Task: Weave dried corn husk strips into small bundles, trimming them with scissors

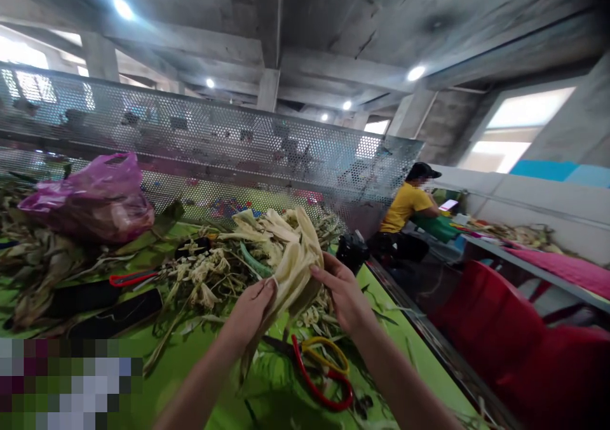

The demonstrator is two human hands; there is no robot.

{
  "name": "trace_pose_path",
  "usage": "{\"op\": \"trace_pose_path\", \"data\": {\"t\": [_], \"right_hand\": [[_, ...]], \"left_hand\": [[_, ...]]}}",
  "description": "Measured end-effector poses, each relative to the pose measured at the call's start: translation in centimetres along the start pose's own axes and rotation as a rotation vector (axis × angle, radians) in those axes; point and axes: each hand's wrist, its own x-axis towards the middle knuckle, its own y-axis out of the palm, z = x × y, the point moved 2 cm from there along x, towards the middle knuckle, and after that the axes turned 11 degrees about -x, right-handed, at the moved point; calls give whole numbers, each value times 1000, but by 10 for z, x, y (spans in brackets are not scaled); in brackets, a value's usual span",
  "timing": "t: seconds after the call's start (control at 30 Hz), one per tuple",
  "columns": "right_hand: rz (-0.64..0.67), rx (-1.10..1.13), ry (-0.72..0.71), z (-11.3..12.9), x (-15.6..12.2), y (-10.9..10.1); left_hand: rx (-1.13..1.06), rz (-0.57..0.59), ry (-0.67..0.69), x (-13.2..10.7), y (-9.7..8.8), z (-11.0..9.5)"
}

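Observation:
Both my hands hold up a bundle of pale dried leaves (291, 262) above a green table (210, 379). My left hand (251, 308) grips the bundle's lower left side with closed fingers. My right hand (344, 293) pinches its right edge, thumb on the leaf. Below the hands lie red-handled scissors (320, 382) and a yellow loop (326, 352) on the table.
Heaps of dried leaves (200, 271) and a purple plastic bag (93, 198) sit at the left, with red-handled scissors (131, 279) and dark flat objects (117, 314). A perforated metal screen (214, 144) stands behind. A person in a yellow shirt (407, 204) sits at the right beyond red chairs (515, 341).

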Motion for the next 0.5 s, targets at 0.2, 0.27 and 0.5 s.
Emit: {"op": "trace_pose_path", "data": {"t": [0.2,0.27,0.5], "right_hand": [[-43,-22,117,-10,8,-11],[-52,-18,142,-14,9,-13],[-62,-69,77,-6,21,-13]], "left_hand": [[-102,-11,-107,2,-17,2],[-136,-7,-108,1,-19,4],[-83,-47,-151,2,-17,15]]}}
